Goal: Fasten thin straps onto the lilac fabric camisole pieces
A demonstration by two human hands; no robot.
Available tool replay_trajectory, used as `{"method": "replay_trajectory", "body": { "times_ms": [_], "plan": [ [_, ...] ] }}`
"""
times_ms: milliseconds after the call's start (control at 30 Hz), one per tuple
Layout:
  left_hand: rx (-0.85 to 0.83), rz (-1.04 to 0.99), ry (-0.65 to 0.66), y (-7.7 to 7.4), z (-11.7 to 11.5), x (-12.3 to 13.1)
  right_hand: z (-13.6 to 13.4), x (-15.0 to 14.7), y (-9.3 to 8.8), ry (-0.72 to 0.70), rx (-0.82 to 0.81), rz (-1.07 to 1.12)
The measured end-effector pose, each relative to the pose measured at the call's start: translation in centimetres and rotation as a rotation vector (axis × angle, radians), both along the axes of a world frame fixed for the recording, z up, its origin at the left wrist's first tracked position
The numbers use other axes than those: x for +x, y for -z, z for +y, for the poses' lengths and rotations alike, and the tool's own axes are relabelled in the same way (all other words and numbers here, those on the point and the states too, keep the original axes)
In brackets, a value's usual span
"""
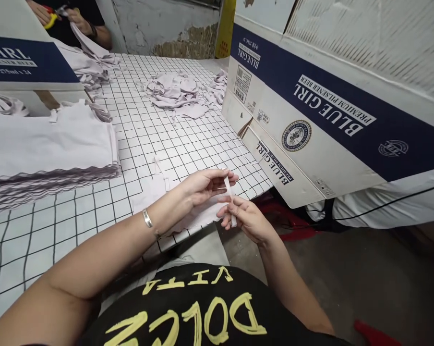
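Observation:
My left hand (202,185) and my right hand (244,216) meet at the near edge of the grid-patterned table (188,139). Between them they pinch a thin white fabric strip (231,199), which runs upright from the left fingertips down to the right fingers. Under my left hand a pale fabric piece (188,216) lies on the table and hangs over its edge. Both hands have their fingers closed on the strip. A silver bracelet (147,218) sits on my left wrist.
A tall stack of pale fabric pieces (47,158) lies at the left. A loose heap of fabric scraps (177,93) sits mid-table. Large "Blue Girl" cardboard boxes (310,125) wall the right side and far left. Another person's hands (76,19) work at the far left corner.

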State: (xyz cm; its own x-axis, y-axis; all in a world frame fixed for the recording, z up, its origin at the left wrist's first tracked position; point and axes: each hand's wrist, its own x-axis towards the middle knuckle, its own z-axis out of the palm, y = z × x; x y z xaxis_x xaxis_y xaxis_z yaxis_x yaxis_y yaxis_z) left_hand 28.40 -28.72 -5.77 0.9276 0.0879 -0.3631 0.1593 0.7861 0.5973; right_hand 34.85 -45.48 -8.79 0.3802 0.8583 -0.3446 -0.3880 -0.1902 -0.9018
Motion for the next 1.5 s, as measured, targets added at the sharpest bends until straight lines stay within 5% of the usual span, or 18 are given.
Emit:
{"method": "replay_trajectory", "body": {
  "times_ms": [100, 367, 500, 633, 733, 867, 967, 1200, 1500],
  "plan": [
    [0.036, 0.015, -0.018, 0.1, 1.3, 0.8, -0.5, 0.7, 0.1, -0.134, -0.022, 0.029],
    [0.029, 0.004, 0.016, 0.8, 2.7, 1.5, -0.2, 1.6, 1.7, -0.027, 0.018, 0.101],
    [0.054, 0.008, 0.016, 0.4, 3.0, 1.5, 0.1, 1.7, 1.5, -0.028, -0.047, -0.112],
    [0.183, 0.022, -0.025, 0.4, 4.1, 2.1, 0.3, 2.7, 0.2, -0.234, -0.149, -0.414],
    [0.652, 0.11, -0.052, 0.9, 4.9, 2.1, 1.1, 4.3, -0.2, -0.262, -0.2, -0.437],
    [1.575, 0.337, 0.019, 2.9, 4.0, 0.1, 2.9, 6.7, 0.6, -0.015, -0.168, -0.212],
    [1.852, 0.375, 0.131, 4.7, 2.5, -1.5, 4.3, 7.8, 1.2, 0.047, -0.111, -0.07],
    [1.727, 0.353, 0.118, 5.4, 1.9, -1.9, 6.5, 7.9, 1.3, 0.124, -0.053, -0.179],
    [1.607, 0.33, 0.039, 5.7, 1.9, -2.0, 7.9, 6.9, 2.5, -0.118, 0.028, -0.958]
  ]
}}
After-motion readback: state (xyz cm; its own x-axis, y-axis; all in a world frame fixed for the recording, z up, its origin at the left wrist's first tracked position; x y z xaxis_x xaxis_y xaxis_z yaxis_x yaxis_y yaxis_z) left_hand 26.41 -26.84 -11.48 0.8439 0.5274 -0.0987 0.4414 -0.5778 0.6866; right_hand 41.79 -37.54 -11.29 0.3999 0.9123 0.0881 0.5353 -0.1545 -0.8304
